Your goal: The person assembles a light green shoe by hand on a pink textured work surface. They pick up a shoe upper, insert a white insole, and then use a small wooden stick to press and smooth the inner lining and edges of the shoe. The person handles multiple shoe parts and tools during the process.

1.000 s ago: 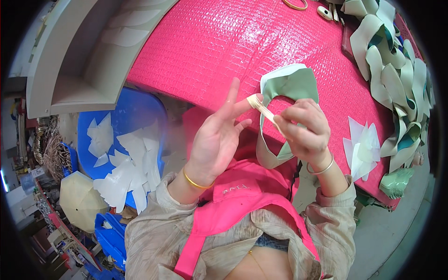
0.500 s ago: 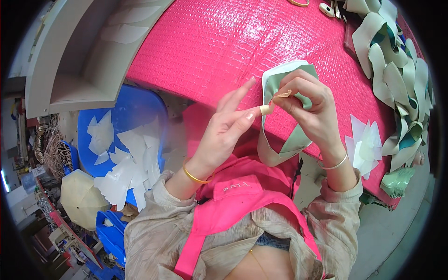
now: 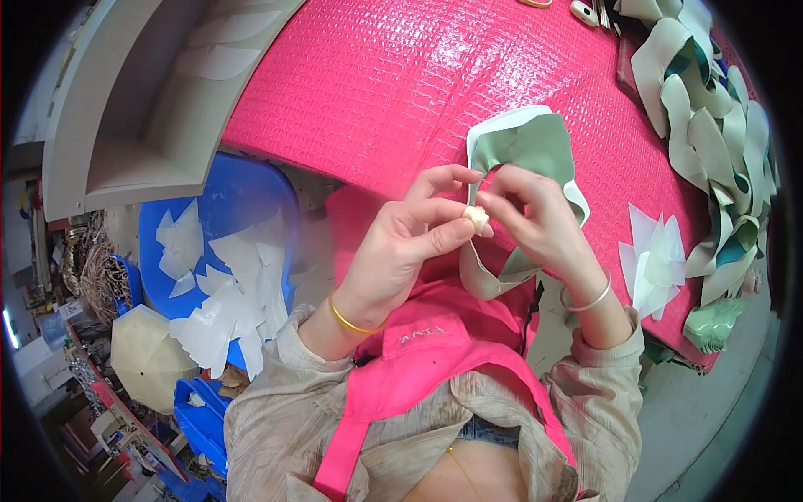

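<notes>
Left hand (image 3: 401,251): at the centre of the view, wrist entering from 7 o'clock; thumb and forefinger pinched together on a small cream wad (image 3: 476,219), the other fingers curled loosely above.
Right hand (image 3: 535,222): just at 3 o'clock of the left hand, fingertips meeting it at the wad; thumb and fingers closed on the sage-green cut piece (image 3: 535,151).
Sage-green cut piece: a curved band with a pale backing, held up over the table edge; it loops from 12 o'clock of the hands round to a tail hanging at 6 o'clock.
Cream wad: between both hands' fingertips, touching the green piece.
Pink textured table cover (image 3: 401,92): fills the upper middle, behind the hands.
Pile of green cut pieces (image 3: 719,142): at 2 o'clock on the table, well apart from the hands.
White backing scraps (image 3: 652,259): on the table at 3 o'clock, near the right wrist.
Blue bin (image 3: 226,209): at 9 o'clock below the table edge, holding white paper scraps (image 3: 234,284).
Bangles: gold bangle (image 3: 351,320) on the left wrist, silver bangle (image 3: 585,299) on the right.
</notes>
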The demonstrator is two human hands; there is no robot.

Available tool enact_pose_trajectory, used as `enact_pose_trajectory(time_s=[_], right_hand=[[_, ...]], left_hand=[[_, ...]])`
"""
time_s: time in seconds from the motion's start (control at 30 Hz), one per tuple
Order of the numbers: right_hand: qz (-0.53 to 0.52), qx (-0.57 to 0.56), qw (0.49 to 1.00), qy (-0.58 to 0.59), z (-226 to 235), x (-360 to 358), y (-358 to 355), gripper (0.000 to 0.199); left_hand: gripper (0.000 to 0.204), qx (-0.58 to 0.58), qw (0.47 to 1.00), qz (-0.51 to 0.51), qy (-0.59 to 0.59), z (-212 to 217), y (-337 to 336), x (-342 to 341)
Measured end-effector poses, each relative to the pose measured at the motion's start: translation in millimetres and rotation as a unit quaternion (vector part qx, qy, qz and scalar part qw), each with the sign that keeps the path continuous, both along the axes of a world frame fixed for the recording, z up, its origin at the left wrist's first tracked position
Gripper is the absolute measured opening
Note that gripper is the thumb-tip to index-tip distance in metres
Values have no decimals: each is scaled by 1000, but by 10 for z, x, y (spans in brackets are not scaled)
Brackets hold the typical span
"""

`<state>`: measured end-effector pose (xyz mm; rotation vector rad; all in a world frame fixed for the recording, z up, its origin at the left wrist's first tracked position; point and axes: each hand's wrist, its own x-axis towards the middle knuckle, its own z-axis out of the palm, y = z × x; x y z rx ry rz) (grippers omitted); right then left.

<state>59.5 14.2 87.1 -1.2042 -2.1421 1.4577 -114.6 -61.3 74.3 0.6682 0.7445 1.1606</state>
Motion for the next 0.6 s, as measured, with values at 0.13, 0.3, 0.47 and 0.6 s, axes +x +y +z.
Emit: enact_pose_trajectory(time_s=[0.13,0.3,0.47,0.6], right_hand=[[-75,62,974,205,79,75,-183,27],[-7,93,978,187,-14,-69,-167,24],[-89,-60,978,180,0,-113,-316,13],[-99,-210,945,231,61,-104,-322,18]], left_hand=[[16,-17,1000,12,-12,5,18,-16],[17,-19,999,24,-35,24,14,40],[21,-38,995,43,-84,1,-9,33],[27,5,996,92,-21,-1,2,102]])
